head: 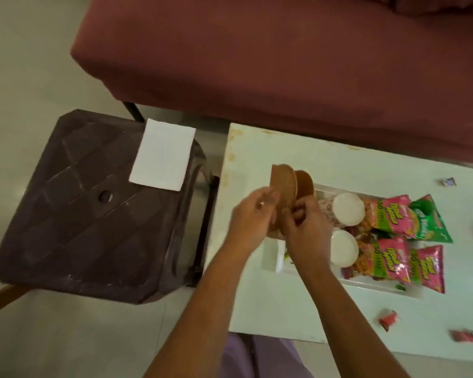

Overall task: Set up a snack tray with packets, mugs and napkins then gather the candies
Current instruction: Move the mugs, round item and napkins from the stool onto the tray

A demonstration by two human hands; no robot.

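Brown discs (287, 186) upright above the tray's (366, 282) left end, left hand (250, 221) and right hand (306, 230) both closed on their lower edges, mugs (346, 211) and packets (393, 216) in tray just right

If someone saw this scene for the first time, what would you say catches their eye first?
Both hands, left and right, hold brown round pieces upright over the tray's near end. Bright pink and green snack packets fill its far end, beside two white-lidded mugs.
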